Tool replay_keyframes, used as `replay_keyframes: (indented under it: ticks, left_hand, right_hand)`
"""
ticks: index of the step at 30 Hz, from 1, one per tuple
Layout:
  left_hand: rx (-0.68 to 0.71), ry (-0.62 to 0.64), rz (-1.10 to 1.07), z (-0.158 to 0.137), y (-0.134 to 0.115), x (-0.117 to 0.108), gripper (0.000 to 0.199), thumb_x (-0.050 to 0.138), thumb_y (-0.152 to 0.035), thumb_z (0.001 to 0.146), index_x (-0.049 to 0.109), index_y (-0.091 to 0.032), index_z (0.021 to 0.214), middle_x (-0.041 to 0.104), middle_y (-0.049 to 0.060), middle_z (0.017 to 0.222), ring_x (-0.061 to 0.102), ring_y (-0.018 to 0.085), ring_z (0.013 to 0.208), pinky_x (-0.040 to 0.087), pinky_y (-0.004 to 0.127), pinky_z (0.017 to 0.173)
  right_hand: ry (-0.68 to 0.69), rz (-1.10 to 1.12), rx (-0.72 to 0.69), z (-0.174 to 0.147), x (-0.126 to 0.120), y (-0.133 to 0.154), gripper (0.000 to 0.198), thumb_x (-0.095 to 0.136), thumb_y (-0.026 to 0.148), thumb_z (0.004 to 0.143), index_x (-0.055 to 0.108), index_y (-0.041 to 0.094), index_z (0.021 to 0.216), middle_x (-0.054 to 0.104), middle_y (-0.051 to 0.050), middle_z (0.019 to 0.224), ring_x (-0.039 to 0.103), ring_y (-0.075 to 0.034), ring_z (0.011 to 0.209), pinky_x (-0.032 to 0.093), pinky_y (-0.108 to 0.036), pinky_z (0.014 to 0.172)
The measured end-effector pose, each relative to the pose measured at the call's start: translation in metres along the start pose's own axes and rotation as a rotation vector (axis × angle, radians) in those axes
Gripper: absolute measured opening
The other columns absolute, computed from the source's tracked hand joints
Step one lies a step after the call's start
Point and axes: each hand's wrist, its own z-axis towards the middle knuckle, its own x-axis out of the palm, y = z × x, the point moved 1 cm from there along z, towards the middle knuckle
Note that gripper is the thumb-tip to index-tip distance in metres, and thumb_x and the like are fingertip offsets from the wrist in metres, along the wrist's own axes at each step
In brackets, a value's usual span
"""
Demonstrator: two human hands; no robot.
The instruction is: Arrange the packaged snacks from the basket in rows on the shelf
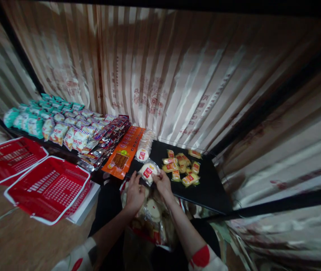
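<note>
A round white rice cracker packet [149, 171] with a red label lies between my hands at the front edge of the black shelf [208, 192]. My right hand [164, 185] pinches its right edge, thumb on top. At its lower left, my left hand [135, 194] has its fingers closed on the wrapper edge. Just behind is a row of similar white packets [143, 152]. Below my wrists, an opened bag [152, 214] between my knees holds more round white packets.
Small yellow snack packs [181, 165] lie loosely on the shelf at the right. To the left are an orange snack bag [125, 150], dark foil packs [109, 131], white packs [76, 137] and green packs [31, 122]. Red baskets [50, 188] stand on the floor; a curtain [160, 75] hangs behind.
</note>
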Motion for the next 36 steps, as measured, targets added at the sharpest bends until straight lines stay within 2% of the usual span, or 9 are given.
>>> replay_keyframes:
  ticks: [5, 13, 17, 23, 29, 36]
  left_hand:
    - [0.196, 0.064, 0.208, 0.022, -0.002, 0.006, 0.056, 0.042, -0.008, 0.076, 0.044, -0.010, 0.132, 0.032, 0.013, 0.147, 0.022, 0.027, 0.138, 0.026, 0.045, 0.113]
    - [0.226, 0.204, 0.378, 0.053, 0.012, 0.011, 0.059, 0.036, -0.006, 0.077, 0.037, 0.002, 0.135, 0.034, 0.018, 0.145, 0.022, 0.029, 0.138, 0.027, 0.045, 0.112]
    - [0.254, 0.192, 0.437, 0.059, 0.016, 0.015, 0.059, 0.035, -0.006, 0.077, 0.039, 0.001, 0.135, 0.036, 0.016, 0.145, 0.023, 0.028, 0.138, 0.028, 0.042, 0.112]
    - [0.258, 0.154, 0.489, 0.063, 0.015, 0.020, 0.059, 0.036, -0.006, 0.075, 0.041, 0.000, 0.134, 0.035, 0.016, 0.145, 0.024, 0.029, 0.137, 0.029, 0.043, 0.111]
    - [0.245, 0.141, 0.513, 0.069, 0.015, 0.025, 0.061, 0.037, -0.006, 0.075, 0.039, -0.001, 0.136, 0.033, 0.016, 0.146, 0.026, 0.032, 0.136, 0.033, 0.047, 0.107]
    - [0.229, 0.124, 0.531, 0.077, 0.012, 0.025, 0.059, 0.038, -0.007, 0.077, 0.042, -0.008, 0.136, 0.035, 0.013, 0.146, 0.025, 0.031, 0.137, 0.035, 0.047, 0.104]
  right_hand:
    - [0.026, -0.064, -0.062, 0.032, 0.023, -0.004, 0.029, 0.064, 0.034, 0.061, 0.054, 0.020, 0.084, 0.062, 0.003, 0.067, 0.056, -0.013, 0.058, 0.042, -0.023, 0.056]
    - [0.008, -0.314, -0.089, 0.066, 0.036, -0.020, 0.020, 0.058, 0.034, 0.067, 0.058, 0.020, 0.081, 0.061, 0.003, 0.069, 0.055, -0.013, 0.060, 0.045, -0.024, 0.059]
    - [-0.048, -0.415, -0.112, 0.075, 0.039, -0.022, 0.023, 0.058, 0.031, 0.066, 0.062, 0.018, 0.085, 0.061, 0.000, 0.077, 0.057, -0.014, 0.066, 0.047, -0.026, 0.064]
    - [-0.136, -0.504, -0.181, 0.075, 0.045, -0.020, 0.040, 0.058, 0.025, 0.067, 0.062, 0.016, 0.105, 0.061, -0.007, 0.093, 0.060, -0.016, 0.074, 0.049, -0.029, 0.073]
    - [-0.117, -0.616, -0.197, 0.073, 0.048, -0.013, 0.045, 0.053, 0.026, 0.074, 0.056, 0.019, 0.118, 0.059, -0.008, 0.096, 0.061, -0.017, 0.078, 0.048, -0.029, 0.071]
    - [-0.135, -0.709, -0.169, 0.078, 0.050, -0.013, 0.045, 0.049, 0.033, 0.080, 0.050, 0.023, 0.124, 0.062, -0.005, 0.099, 0.060, -0.018, 0.080, 0.046, -0.028, 0.068]
